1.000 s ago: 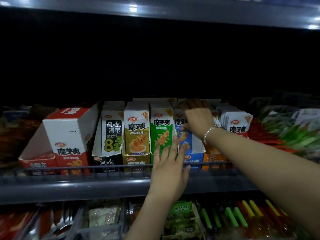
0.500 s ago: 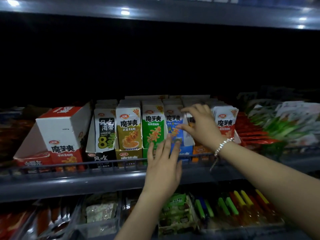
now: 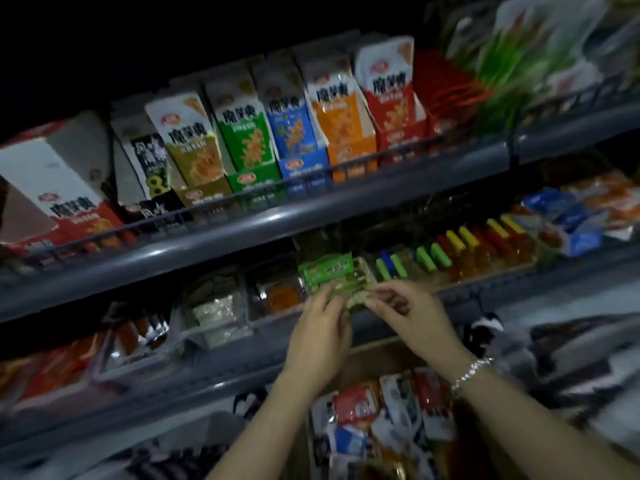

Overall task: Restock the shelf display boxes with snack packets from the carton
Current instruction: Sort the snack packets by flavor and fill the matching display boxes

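Both hands meet at the front edge of the middle shelf (image 3: 242, 268), where the left hand (image 3: 320, 336) and the right hand (image 3: 412, 315) each pinch one end of a greenish snack packet (image 3: 349, 296). Held by its two ends like that, the packet looks steadied so it can go flat into the green display box (image 3: 327, 270) just behind it, though the blur keeps me from telling whether it already touches the box. Fingertips do the holding; the palms stay clear, which suits a thin, crinkly packet.

Below the wrists, at the bottom edge of the view, the open carton (image 3: 384, 414) sits close under the shelf with mixed red, white and blue packets loose inside, handy for a short reach up.

Along the front rail of the upper shelf (image 3: 346, 202) the upright display boxes stand side by side, the olive box (image 3: 197, 161), green box (image 3: 247, 140), blue box (image 3: 294, 133) and orange box (image 3: 341, 123) all leaning back and looking full. I judge that row done, with this lower box the one in hand.
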Motion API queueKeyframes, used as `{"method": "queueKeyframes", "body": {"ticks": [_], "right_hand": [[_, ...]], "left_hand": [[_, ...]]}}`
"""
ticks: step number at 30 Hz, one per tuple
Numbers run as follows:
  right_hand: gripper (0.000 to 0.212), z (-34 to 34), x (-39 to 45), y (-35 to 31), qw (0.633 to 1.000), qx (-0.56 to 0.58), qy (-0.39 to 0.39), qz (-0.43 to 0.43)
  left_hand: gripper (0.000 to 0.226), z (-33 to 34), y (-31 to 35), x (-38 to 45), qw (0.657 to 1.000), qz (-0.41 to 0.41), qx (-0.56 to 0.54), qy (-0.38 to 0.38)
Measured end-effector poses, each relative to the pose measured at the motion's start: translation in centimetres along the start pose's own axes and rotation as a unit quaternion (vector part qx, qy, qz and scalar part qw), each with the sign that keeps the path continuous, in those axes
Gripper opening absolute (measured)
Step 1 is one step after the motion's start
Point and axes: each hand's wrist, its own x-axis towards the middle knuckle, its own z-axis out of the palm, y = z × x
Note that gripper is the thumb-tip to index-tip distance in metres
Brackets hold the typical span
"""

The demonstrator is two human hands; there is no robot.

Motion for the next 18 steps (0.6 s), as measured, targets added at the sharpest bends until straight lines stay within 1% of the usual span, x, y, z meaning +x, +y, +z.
{"method": "queueKeyframes", "body": {"ticks": [2,5,8,10,12,14,15,16,18], "right_hand": [[0.019,1.2,-2.5,2.1,0.999,0.011,-0.026,0.039],[0.016,2.9,-5.6,5.3,0.996,0.025,-0.036,0.073],[0.017,4.7,-7.9,9.4,0.991,0.004,-0.065,0.121],[0.021,5.5,-9.3,12.2,0.979,-0.024,-0.096,0.177],[0.026,5.9,-10.6,14.5,0.961,-0.049,-0.129,0.239],[0.036,6.2,-11.6,16.4,0.938,-0.069,-0.175,0.29],[0.04,6.5,-12.0,17.2,0.929,-0.08,-0.196,0.304],[0.043,6.7,-12.3,18.0,0.921,-0.089,-0.208,0.318],[0.051,6.9,-12.9,19.6,0.914,-0.089,-0.2,0.341]], "left_hand": [[0.04,1.9,0.2,-1.7,0.998,-0.046,-0.024,-0.028],[0.04,5.5,0.1,-3.8,0.99,-0.107,-0.051,-0.082],[0.04,9.0,-0.8,-5.3,0.976,-0.164,-0.065,-0.128],[0.038,11.5,-1.4,-6.2,0.961,-0.212,-0.082,-0.157],[0.035,14.0,-1.9,-7.1,0.936,-0.274,-0.126,-0.182],[0.032,16.4,-2.3,-8.2,0.897,-0.355,-0.175,-0.194],[0.031,17.4,-2.5,-8.7,0.881,-0.387,-0.181,-0.205],[0.031,18.4,-2.9,-9.4,0.869,-0.407,-0.18,-0.217],[0.033,20.3,-3.9,-10.7,0.86,-0.412,-0.181,-0.239]]}}
